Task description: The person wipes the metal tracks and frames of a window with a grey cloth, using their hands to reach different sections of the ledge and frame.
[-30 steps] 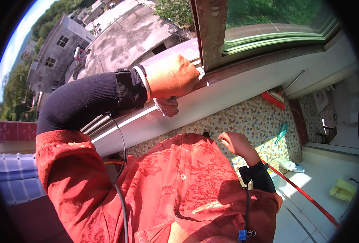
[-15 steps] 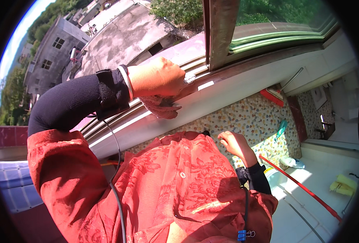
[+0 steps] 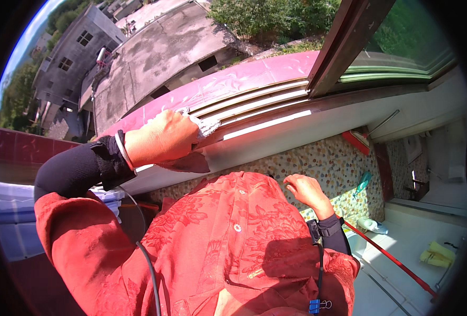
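My left hand (image 3: 165,136) is closed around a bunched rag (image 3: 208,127), pale and whitish where the sun strikes it. A reddish-brown fold (image 3: 190,162) hangs below the fist, apparently part of the same rag. The rag presses on the ridged sliding-window track (image 3: 259,102), near its inner edge. To the right of the track stands a brown window frame (image 3: 344,50) with greenish glass. My right hand (image 3: 308,194) hangs beside my red patterned shirt, fingers loosely bent and slightly apart, with nothing visible in them.
Beyond the pink tiled outer ledge (image 3: 233,79) are a concrete roof and trees well below. A red-handled pole (image 3: 391,253) leans at my right. A red broom or dustpan (image 3: 357,141), a green item (image 3: 363,183) and a yellow cloth (image 3: 438,255) lie farther right. Cables run along both arms.
My left hand has drawn the rag leftward along the track, away from the window frame. My view has shifted a little; my right hand stays by my side.
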Demonstrator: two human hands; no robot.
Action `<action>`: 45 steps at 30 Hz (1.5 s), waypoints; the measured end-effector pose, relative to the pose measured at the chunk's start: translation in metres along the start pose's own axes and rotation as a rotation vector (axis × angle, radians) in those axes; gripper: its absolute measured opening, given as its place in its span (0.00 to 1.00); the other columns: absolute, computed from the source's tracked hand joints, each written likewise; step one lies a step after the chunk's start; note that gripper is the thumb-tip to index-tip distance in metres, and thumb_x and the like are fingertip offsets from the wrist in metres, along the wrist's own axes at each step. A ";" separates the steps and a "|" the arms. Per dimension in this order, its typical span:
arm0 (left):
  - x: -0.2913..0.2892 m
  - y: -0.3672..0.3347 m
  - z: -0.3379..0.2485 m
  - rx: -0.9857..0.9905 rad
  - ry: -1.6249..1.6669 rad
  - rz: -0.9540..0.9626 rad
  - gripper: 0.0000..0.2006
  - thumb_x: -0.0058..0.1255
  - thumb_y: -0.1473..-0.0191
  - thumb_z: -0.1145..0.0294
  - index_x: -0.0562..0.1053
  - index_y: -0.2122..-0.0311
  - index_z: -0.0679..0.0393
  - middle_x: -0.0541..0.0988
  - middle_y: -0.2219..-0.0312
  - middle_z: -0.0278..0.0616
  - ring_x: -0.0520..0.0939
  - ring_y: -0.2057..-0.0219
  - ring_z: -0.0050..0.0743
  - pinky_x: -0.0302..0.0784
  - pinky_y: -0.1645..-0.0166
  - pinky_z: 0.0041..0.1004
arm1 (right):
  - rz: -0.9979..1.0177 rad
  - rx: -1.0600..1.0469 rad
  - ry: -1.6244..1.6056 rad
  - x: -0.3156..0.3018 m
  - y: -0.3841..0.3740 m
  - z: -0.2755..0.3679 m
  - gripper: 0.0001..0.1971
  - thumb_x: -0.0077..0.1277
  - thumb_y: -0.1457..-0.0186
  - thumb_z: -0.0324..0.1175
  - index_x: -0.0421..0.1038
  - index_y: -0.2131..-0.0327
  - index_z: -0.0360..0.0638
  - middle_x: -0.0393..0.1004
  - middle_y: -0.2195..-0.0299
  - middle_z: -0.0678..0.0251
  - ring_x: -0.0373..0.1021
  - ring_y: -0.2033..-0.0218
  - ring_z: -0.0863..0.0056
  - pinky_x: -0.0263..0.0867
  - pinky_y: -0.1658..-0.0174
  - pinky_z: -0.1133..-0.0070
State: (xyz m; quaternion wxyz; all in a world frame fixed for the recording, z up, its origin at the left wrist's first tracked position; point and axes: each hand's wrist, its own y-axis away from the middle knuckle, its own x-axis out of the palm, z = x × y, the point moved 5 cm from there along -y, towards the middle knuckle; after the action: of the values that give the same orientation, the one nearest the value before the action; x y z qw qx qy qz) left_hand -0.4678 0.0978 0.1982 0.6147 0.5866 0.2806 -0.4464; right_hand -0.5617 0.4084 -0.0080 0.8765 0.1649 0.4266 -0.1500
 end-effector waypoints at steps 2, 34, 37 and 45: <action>0.017 0.031 0.012 -0.065 0.071 -0.017 0.07 0.54 0.55 0.67 0.77 0.77 0.60 0.78 0.82 0.51 0.82 0.78 0.49 0.77 0.74 0.40 | 0.037 -0.028 0.017 0.003 -0.010 0.011 0.08 0.54 0.47 0.31 0.74 0.62 0.44 0.78 0.66 0.59 0.74 0.62 0.57 0.70 0.60 0.65; 0.138 0.147 0.052 -0.195 1.838 -0.175 0.19 0.58 0.44 0.71 0.72 0.48 0.65 0.78 0.59 0.30 0.72 0.59 0.14 0.69 0.52 0.21 | 0.092 -0.138 -0.367 -0.019 -0.094 0.133 0.11 0.52 0.43 0.28 0.74 0.56 0.42 0.77 0.61 0.59 0.76 0.63 0.61 0.71 0.61 0.72; 0.153 0.118 0.039 -0.024 2.009 -0.164 0.25 0.61 0.48 0.67 0.71 0.46 0.65 0.78 0.56 0.34 0.75 0.57 0.18 0.70 0.49 0.24 | 0.003 -0.176 -0.687 -0.038 -0.103 0.151 0.14 0.52 0.41 0.26 0.72 0.51 0.39 0.77 0.62 0.65 0.76 0.63 0.78 0.72 0.59 0.80; 0.121 0.046 -0.009 0.209 2.552 0.086 0.40 0.63 0.52 0.67 0.58 0.36 0.62 0.73 0.45 0.45 0.78 0.50 0.34 0.74 0.44 0.33 | -0.142 -0.235 -1.242 -0.054 -0.114 0.183 0.19 0.56 0.42 0.28 0.67 0.48 0.36 0.76 0.62 0.64 0.73 0.63 0.81 0.72 0.59 0.82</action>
State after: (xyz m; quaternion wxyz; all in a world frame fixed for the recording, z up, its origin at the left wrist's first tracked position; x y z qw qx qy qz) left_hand -0.3723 0.0755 0.1133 -0.1235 0.6510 0.6131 0.4302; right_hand -0.5120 0.2361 0.1233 0.9607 -0.0787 -0.1376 -0.2279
